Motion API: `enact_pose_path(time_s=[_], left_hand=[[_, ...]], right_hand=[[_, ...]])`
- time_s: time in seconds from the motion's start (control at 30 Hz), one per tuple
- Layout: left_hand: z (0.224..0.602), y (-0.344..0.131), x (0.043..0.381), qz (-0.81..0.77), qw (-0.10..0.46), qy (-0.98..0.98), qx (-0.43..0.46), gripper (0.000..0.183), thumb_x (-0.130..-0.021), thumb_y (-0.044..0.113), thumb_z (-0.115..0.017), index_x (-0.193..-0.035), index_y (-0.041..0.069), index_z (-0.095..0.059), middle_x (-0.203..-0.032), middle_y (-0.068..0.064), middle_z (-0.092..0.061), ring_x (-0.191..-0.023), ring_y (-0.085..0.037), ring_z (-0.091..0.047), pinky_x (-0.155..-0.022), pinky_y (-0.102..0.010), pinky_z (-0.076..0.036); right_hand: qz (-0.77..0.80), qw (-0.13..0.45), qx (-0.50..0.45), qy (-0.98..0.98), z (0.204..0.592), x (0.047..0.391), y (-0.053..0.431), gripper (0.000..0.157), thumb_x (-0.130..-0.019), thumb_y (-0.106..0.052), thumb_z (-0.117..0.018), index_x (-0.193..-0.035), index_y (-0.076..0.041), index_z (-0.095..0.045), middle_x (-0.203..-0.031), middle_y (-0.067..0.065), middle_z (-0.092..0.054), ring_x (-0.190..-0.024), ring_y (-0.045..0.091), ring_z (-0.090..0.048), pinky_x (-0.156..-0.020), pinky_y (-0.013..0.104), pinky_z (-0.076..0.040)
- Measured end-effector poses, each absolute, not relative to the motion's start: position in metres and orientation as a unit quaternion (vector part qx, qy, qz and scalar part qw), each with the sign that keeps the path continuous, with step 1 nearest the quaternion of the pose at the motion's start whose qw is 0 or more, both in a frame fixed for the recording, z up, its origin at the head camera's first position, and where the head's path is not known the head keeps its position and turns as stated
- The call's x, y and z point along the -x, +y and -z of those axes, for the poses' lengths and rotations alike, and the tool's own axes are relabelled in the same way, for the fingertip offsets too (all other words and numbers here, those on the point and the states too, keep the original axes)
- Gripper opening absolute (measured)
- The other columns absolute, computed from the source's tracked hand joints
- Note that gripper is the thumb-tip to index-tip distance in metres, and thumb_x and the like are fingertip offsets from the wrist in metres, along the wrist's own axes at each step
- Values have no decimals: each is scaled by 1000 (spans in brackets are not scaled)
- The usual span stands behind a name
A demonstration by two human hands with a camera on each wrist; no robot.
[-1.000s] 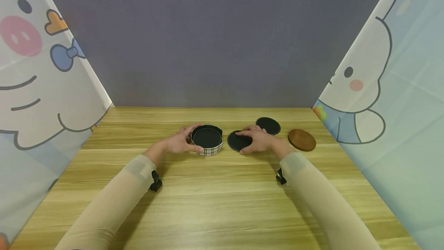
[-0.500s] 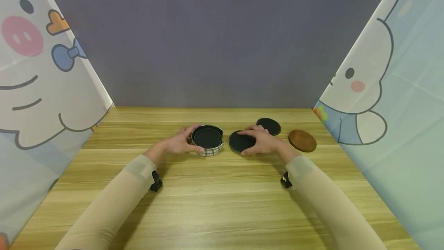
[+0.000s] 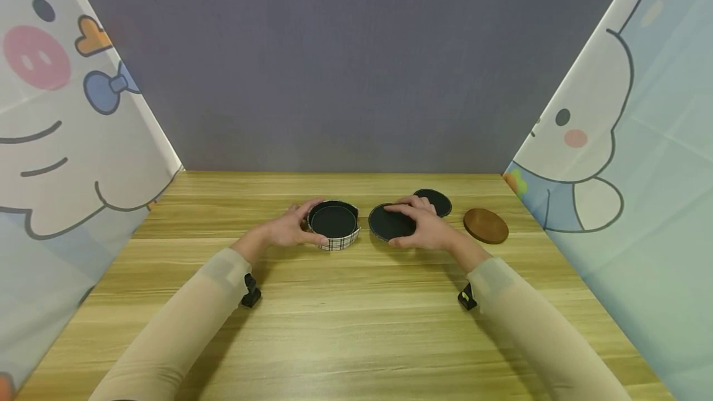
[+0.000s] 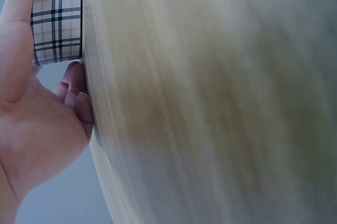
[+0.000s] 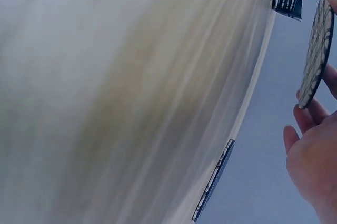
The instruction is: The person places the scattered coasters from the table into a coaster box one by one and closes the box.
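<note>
Left hand [image 3: 286, 229] grips plaid holder [image 3: 340, 244] on tabletop [image 3: 356, 327]. Right hand [image 3: 427, 229] holds black disc [image 3: 388, 223] by edges, raised, right of holder. Spare disc [image 3: 438, 202] behind right hand; brown disc [image 3: 486, 226] farther right.

A booth-like nook for recording, enclosed on three sides.
A plain grey wall [image 3: 345, 67] closes the back of a wood-grain table [image 3: 345, 333]; a left sheet [image 3: 78, 169] and a right sheet [image 3: 668, 184], both printed with big pale cartoon figures, flank it. Black devices [image 3: 251, 294] at the sleeves [image 3: 167, 333] suit a recording setup. Whether home, office or lab lies beyond cannot be told.
</note>
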State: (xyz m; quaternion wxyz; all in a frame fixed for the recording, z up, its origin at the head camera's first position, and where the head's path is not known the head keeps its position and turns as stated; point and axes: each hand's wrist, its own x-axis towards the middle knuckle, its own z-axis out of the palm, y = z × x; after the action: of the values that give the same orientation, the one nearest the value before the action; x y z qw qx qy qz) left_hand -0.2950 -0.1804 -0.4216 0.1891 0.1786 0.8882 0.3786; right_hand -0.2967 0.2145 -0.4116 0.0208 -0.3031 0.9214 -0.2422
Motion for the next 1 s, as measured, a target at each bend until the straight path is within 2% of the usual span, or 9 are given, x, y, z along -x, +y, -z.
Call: enact_pose_path(time_s=[0.2,0.43,0.63,0.8,1.0], left_hand=[[421,-180,295,-379,188,888,-178,116,-89,57,-90,-177,37,-17,-161,-29,-24,-134,-42,-51,-118,-69,-38],[422,-180,295,-372,188,892,-175,116,-88,59,-90,-176,38,-17,-158,-27,-28,-133,-42,-52,-117,-69,-39],[421,-180,294,-374,189,891,-176,116,-89,58,-90,-177,37,-17,-157,-26,-28,-132,-40,-54,-116,-65,-42],[420,-179,294,-372,192,891,-177,116,-90,59,-88,-177,36,-16,-156,-25,-28,-132,-39,-55,-114,-63,-43],[420,-179,294,-367,195,893,-174,115,-91,61,-87,-177,36,-15,-156,-25,-28,-131,-39,-56,-114,-62,-44]], right_hand=[[255,14,304,918,411,292,214,81,-88,-48,-89,-161,-32,-57,-164,10,-43,-144,36,-34,-115,65,-27],[266,11,314,911,409,290,206,80,-89,-48,-89,-160,-30,-58,-165,18,-44,-143,38,-34,-114,67,-27],[268,23,313,911,408,292,194,80,-89,-49,-89,-161,-32,-57,-166,14,-43,-149,36,-32,-119,65,-24],[269,36,310,911,406,297,184,80,-91,-49,-89,-163,-34,-55,-168,12,-40,-157,37,-27,-123,68,-22],[268,41,305,913,405,302,169,81,-91,-53,-88,-162,-37,-55,-168,7,-41,-158,36,-27,-124,69,-25]])
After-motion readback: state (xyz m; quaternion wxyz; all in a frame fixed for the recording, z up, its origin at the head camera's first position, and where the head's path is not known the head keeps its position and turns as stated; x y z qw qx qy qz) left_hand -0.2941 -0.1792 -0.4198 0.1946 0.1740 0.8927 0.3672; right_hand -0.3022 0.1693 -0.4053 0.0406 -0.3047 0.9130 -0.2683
